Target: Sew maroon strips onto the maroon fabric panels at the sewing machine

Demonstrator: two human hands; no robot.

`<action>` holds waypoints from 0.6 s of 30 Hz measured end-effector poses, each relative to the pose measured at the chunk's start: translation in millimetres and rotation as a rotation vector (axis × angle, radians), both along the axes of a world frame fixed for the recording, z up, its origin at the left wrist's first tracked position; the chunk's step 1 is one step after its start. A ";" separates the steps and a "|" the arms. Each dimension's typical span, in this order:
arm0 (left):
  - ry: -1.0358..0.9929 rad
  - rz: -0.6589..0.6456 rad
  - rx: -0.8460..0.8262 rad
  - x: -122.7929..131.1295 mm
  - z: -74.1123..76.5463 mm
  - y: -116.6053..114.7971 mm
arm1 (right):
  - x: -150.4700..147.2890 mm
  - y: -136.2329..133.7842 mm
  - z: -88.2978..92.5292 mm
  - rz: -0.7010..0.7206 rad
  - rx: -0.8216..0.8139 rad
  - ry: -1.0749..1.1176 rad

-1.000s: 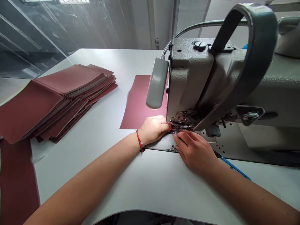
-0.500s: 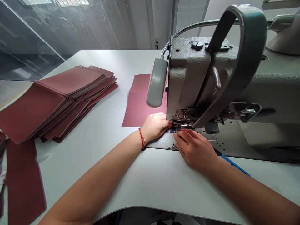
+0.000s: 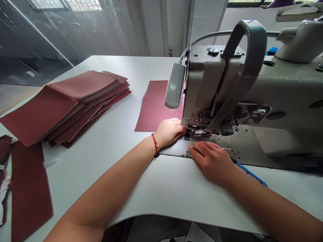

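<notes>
My left hand (image 3: 168, 132) lies on the near corner of a maroon sheet (image 3: 153, 107) that runs under the head of a grey sewing machine (image 3: 227, 84). Its fingers are curled, and the fingertips are pressed in at the presser foot (image 3: 199, 132). My right hand (image 3: 213, 160) rests flat on the machine bed (image 3: 176, 149) just in front of the foot, fingers stretched out together and holding nothing. A red string bracelet (image 3: 155, 144) is on my left wrist.
A thick stack of maroon sheets (image 3: 68, 104) lies on the white table (image 3: 161, 188) at the left. More maroon pieces (image 3: 27, 181) hang over the near left edge. The machine's lamp (image 3: 174, 85) hangs over the sheet. A blue tool (image 3: 251, 174) lies by my right forearm.
The view has shifted a little up and to the right. Both hands stay by the presser foot; my right fingertips lie slightly further back from it.
</notes>
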State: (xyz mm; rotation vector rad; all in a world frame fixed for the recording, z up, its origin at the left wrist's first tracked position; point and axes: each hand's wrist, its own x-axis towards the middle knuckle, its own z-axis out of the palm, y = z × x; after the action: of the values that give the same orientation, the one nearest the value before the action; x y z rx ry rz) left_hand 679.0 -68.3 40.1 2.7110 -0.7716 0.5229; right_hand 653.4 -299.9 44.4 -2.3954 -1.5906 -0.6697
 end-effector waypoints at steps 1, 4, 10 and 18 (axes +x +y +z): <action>0.024 0.010 0.010 -0.6 1.9 0.0 | -3.6 -1.7 2.0 0.027 -0.008 -0.029; 0.158 0.152 0.059 -6.0 9.0 -0.6 | -22.5 -13.0 13.0 0.123 -0.073 -0.071; 0.401 0.330 0.129 -5.7 15.3 0.0 | -53.5 -66.3 30.8 -0.028 -0.105 -0.040; 0.565 0.506 0.116 -49.2 34.1 22.4 | -42.7 -112.6 -7.7 -0.615 0.041 0.095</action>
State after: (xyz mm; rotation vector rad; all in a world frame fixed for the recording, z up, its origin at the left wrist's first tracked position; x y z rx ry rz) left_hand 629.8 -45.9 74.2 2.9276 0.0346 -0.2118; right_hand 610.7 -412.5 36.7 -2.8398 -0.7770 -0.6543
